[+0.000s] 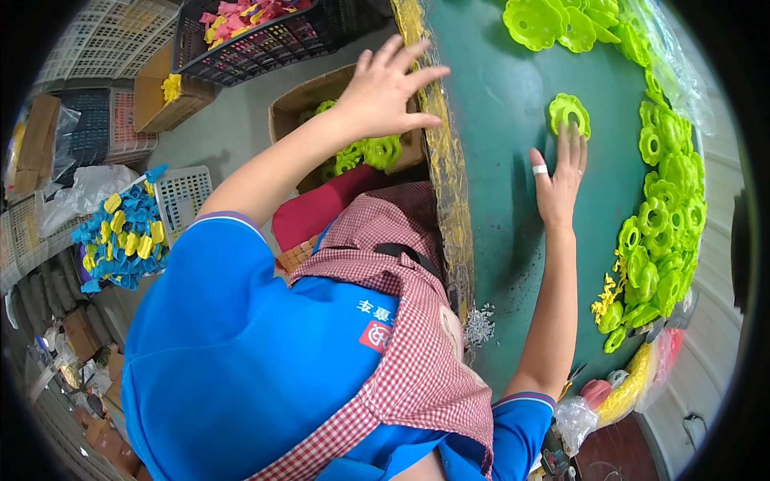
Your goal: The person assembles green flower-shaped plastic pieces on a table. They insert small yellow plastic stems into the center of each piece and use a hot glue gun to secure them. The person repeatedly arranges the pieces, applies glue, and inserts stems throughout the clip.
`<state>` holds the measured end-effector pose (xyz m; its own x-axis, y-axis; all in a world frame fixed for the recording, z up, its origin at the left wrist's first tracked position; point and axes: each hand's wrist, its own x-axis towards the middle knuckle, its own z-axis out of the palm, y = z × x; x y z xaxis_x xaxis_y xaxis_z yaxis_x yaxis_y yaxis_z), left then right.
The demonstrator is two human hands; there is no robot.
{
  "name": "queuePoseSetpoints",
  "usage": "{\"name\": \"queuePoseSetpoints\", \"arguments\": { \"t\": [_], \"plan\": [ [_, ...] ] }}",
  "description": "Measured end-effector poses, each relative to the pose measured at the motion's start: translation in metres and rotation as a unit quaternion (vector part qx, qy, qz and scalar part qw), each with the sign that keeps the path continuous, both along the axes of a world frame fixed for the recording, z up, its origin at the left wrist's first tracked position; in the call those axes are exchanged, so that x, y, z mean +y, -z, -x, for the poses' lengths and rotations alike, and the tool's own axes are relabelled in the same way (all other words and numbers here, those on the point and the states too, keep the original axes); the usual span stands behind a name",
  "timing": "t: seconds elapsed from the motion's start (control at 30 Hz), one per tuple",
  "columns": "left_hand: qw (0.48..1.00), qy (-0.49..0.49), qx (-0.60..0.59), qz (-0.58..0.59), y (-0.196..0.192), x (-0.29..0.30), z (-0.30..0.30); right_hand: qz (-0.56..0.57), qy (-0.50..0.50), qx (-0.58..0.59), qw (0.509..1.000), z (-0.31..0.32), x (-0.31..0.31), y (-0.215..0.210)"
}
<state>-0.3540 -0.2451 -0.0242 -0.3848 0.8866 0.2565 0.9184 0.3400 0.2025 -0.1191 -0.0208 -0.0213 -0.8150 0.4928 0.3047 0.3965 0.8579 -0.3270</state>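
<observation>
Head view: 1 lime-green flower-shaped plastic ring (561,106) on the green tabletop (497,200), roundish, no clear long axis. Right hand (561,176) is nearer: fingers extended, thumb apart, fingertips overlapping ring's near rim; can't tell if touching. Left hand (389,90) splayed, holding nothing, left of ring, across table edge (437,120).

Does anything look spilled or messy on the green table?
Maybe: a loose heap of tiny silvery pieces lies on the smooth dark green tabletop, right by its edge. No container holds it, so it might be a spill.
</observation>
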Motion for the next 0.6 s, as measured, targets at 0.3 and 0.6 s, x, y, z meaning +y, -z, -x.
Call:
{"name": "queuePoseSetpoints", "arguments": {
  "t": [0.3,0.6],
  "plan": [
    [0.872,-0.015,-0.476,-0.108,-0.012,-0.041,-0.01,0.185,-0.284,-0.014,0.941,0.047,-0.119,-0.017],
    [0.991,-0.112,-0.076,-0.021,-0.007,-0.048,0.028,0.116,-0.126,0.149,0.974,-0.019,-0.054,-0.026]
  ]
}}
